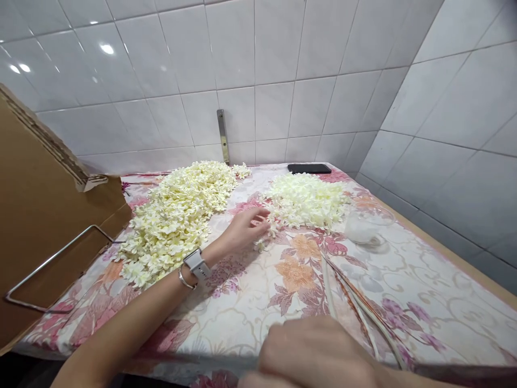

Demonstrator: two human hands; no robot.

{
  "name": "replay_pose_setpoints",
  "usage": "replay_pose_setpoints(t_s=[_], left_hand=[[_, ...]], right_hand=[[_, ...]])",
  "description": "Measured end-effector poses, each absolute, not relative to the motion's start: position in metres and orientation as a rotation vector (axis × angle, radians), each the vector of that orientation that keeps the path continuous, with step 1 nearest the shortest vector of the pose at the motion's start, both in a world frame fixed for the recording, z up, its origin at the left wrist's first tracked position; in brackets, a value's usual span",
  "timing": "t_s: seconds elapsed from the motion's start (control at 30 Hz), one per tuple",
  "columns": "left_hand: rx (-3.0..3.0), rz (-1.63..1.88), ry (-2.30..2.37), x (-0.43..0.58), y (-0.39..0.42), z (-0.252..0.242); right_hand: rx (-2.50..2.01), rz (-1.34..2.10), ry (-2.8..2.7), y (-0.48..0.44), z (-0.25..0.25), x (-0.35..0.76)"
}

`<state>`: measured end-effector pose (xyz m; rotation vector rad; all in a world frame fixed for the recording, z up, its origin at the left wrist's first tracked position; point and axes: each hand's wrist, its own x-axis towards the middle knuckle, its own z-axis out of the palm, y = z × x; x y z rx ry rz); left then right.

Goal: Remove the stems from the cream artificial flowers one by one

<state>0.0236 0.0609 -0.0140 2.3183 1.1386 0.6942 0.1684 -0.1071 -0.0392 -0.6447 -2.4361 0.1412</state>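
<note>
My left hand, with a watch and a bangle on its wrist, reaches to the near left edge of the smaller pile of white flowers. Its fingers are stretched out and apart from the thumb, the tips beside some loose blossoms. Close to the camera is my right hand, its fingers curled in; anything inside them is hidden. A larger heap of cream flowers lies left of my left hand. Orange and white cords run over the table beyond my right hand.
A flowered tablecloth covers the table against a tiled wall. On the left stands a cardboard box with a bent metal wire frame. A black phone lies at the back, and a translucent whitish bundle at the right.
</note>
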Motion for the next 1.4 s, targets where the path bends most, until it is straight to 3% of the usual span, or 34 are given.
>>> replay_pose_setpoints(t_s=[0.13,0.43,0.77,1.03,1.23,1.4], left_hand=[[2.302,0.797,1.175,0.001,0.058,0.000],[2.479,0.925,1.382,-0.014,0.039,-0.006],[2.919,0.691,1.025,-0.009,0.003,-0.025],[2.899,0.710,0.968,-0.011,-0.006,-0.030],[2.829,0.740,0.963,-0.012,-0.001,-0.029],[2.718,0.756,0.978,-0.013,0.001,-0.030]], right_hand=[[-0.953,-0.123,-2.482,-0.071,0.009,0.171],[-1.128,-0.347,-2.647,0.025,-0.032,0.168],[-1.480,-0.652,-2.630,0.074,0.008,0.198],[-1.324,-0.644,-2.774,0.084,-0.009,0.160],[-1.560,-0.727,-2.561,0.098,0.020,0.175],[-1.428,-0.563,-2.680,0.114,0.016,0.109]])
